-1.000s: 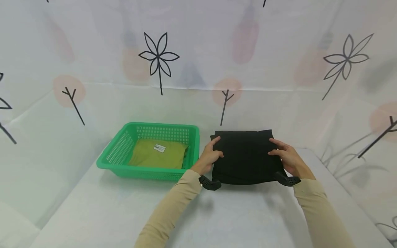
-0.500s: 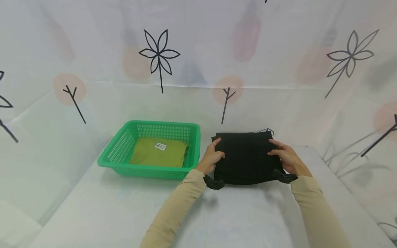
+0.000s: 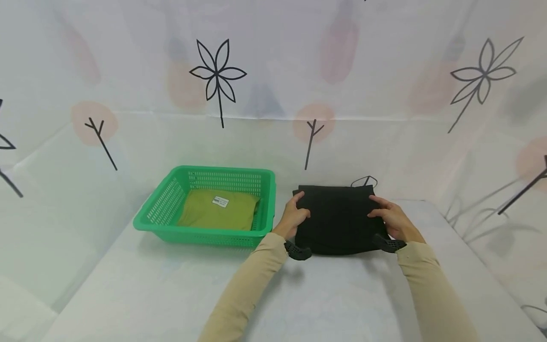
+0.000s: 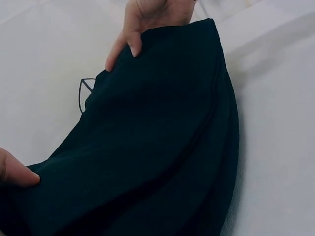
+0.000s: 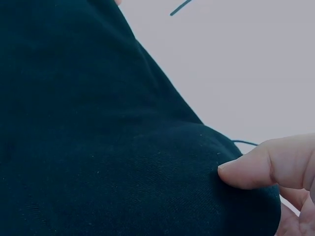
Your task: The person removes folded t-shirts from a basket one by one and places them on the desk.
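A folded black cloth (image 3: 337, 218) is held up just above the white table, right of the basket. My left hand (image 3: 292, 218) grips its left side, and my right hand (image 3: 395, 221) grips its right side. In the right wrist view, my right thumb (image 5: 266, 167) presses on the near face of the black cloth (image 5: 123, 147), with fingers partly hidden behind it. The left wrist view shows a left fingertip (image 4: 19, 172) on the cloth (image 4: 142, 113) and several stacked layers along its lower edge. The cloth hides most of my left fingers.
Left of the cloth stands a green perforated basket (image 3: 171, 229). A yellow-green folded cloth (image 3: 226, 213) with a white label lies in it. Behind the white table (image 3: 171, 294) hangs a pale sheet (image 3: 265, 147) printed with flowers and twigs.
The cloth's upper edge has dropped slightly, uncovering a dark printed outline behind its right corner. My right hand has shifted a little left. Both hands keep their grip.
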Demonstrator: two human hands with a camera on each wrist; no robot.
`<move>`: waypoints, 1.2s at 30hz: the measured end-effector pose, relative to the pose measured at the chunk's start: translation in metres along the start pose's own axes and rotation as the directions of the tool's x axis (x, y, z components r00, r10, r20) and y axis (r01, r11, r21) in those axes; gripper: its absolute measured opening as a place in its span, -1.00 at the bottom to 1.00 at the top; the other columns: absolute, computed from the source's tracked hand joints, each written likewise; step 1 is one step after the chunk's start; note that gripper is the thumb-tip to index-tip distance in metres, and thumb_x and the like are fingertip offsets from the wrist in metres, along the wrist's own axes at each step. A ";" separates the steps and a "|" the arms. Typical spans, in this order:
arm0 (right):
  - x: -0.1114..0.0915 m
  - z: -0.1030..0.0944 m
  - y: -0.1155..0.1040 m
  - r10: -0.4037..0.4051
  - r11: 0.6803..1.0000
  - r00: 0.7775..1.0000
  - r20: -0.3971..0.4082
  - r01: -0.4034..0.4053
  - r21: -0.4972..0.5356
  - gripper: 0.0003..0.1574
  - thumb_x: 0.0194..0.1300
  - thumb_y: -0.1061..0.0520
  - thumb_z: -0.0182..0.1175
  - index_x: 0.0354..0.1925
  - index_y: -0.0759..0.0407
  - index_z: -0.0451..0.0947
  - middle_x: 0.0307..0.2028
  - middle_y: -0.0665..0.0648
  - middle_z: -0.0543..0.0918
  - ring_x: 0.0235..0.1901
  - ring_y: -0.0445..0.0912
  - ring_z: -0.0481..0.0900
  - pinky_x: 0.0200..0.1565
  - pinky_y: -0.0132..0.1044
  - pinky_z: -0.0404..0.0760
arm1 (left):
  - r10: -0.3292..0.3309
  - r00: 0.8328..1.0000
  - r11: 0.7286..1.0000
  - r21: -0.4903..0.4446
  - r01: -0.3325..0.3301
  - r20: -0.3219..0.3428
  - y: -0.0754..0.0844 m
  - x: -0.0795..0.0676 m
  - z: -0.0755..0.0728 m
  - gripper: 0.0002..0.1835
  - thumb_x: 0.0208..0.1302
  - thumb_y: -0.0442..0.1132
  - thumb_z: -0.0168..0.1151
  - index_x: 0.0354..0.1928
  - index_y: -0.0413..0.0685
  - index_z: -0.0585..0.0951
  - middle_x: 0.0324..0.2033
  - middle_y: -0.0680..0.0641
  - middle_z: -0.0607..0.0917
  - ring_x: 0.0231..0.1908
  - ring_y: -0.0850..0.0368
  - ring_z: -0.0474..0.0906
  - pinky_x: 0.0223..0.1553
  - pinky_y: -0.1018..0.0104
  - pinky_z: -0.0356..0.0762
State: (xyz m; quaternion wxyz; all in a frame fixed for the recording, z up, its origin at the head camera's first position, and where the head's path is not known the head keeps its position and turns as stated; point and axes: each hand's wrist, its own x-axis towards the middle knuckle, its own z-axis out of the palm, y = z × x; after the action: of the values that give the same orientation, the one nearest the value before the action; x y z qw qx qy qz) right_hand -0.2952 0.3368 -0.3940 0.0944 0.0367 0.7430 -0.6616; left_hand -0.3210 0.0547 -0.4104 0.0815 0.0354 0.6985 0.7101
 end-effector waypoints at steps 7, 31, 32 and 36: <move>0.010 0.002 0.008 -0.036 0.994 0.998 -0.048 0.031 -0.109 -0.01 0.23 0.48 0.04 0.51 0.24 -0.16 0.48 0.36 -0.25 0.41 0.27 -0.15 0.31 0.11 0.11 | -0.017 1.000 1.000 0.021 0.018 -0.026 -0.004 0.002 -0.001 -0.20 0.11 -0.57 0.12 0.43 0.03 0.29 0.45 -0.14 0.13 0.40 -0.17 0.01 0.29 -0.17 0.09; 0.017 0.003 0.026 -0.031 0.960 0.986 -0.162 -0.015 -0.279 0.00 0.11 0.54 0.05 0.47 0.37 -0.09 0.43 0.50 -0.18 0.38 0.39 -0.18 0.32 0.23 -0.09 | -0.062 0.995 0.994 0.081 0.068 -0.079 -0.016 -0.003 0.001 -0.27 0.13 -0.52 0.22 0.39 -0.15 0.29 0.37 -0.24 0.24 0.31 -0.23 0.18 0.22 -0.08 0.27; 0.017 0.003 0.026 -0.030 0.960 0.986 -0.165 -0.018 -0.279 0.00 0.11 0.54 0.05 0.47 0.37 -0.09 0.42 0.50 -0.17 0.38 0.39 -0.15 0.32 0.23 -0.08 | -0.063 0.995 0.994 0.082 0.070 -0.078 -0.016 -0.003 0.001 -0.26 0.13 -0.53 0.22 0.39 -0.16 0.29 0.37 -0.25 0.24 0.31 -0.23 0.18 0.22 -0.08 0.27; 0.016 0.004 0.029 -0.041 0.959 0.983 -0.177 -0.010 -0.282 -0.02 0.13 0.53 0.07 0.45 0.42 -0.08 0.40 0.55 -0.12 0.37 0.39 -0.11 0.32 0.19 -0.03 | -0.065 0.994 0.992 0.100 0.073 -0.086 -0.017 -0.004 0.001 -0.25 0.10 -0.53 0.24 0.38 -0.14 0.30 0.36 -0.24 0.26 0.30 -0.22 0.20 0.20 -0.07 0.29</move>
State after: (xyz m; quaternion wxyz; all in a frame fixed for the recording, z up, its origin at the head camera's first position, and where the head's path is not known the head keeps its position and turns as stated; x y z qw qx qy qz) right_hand -0.3051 0.3357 -0.4256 0.0253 0.0772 0.8352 -0.5439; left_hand -0.3162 0.0548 -0.4267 0.0751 -0.0140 0.7379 0.6705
